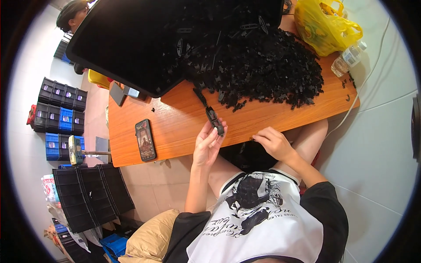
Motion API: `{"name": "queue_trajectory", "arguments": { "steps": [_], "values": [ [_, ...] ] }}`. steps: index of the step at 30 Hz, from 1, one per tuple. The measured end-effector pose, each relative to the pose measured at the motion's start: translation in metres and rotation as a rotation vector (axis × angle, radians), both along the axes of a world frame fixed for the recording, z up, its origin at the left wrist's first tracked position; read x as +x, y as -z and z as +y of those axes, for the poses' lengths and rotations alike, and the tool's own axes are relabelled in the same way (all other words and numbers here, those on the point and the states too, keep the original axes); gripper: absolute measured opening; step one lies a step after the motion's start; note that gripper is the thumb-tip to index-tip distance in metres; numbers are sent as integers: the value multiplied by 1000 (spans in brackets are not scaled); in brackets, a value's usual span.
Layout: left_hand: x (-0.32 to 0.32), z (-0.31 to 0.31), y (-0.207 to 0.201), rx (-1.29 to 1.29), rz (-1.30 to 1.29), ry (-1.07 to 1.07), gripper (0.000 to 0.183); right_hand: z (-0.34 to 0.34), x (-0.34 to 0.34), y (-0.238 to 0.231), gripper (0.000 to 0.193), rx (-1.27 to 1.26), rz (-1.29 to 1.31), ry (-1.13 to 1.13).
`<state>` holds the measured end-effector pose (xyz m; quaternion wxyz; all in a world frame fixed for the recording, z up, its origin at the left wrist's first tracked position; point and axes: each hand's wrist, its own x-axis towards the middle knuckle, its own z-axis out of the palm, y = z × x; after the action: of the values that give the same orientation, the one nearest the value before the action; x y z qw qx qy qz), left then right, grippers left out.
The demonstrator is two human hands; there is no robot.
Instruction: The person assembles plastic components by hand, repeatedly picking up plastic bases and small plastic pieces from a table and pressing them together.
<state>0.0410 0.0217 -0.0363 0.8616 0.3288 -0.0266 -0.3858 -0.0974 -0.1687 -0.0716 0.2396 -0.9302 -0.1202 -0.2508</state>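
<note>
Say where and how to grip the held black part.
Likely pinch the black part across its wider middle, from the right: the left hand holds the near end, the far end narrows, and the right side looks open.

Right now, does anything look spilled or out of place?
A black piece lies alone on the wooden table near the phone, apart from the heap of black parts; it looks like a stray.

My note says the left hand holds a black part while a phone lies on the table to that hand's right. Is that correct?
Wrong side: the head view shows the phone left of the left hand. That hand does hold the black part, and the phone lies on the table.
</note>
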Motion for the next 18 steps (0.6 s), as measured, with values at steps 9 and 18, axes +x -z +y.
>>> {"name": "queue_trajectory", "arguments": {
  "steps": [9, 18],
  "values": [
    [-30, -13, -20, 8, -63, 42, 36, 35, 26, -81, 26, 646, -115, 264],
    [-46, -18, -28, 111, -230, -76, 30, 47, 30, -91, 25, 589, -237, 255]
  ]
}}
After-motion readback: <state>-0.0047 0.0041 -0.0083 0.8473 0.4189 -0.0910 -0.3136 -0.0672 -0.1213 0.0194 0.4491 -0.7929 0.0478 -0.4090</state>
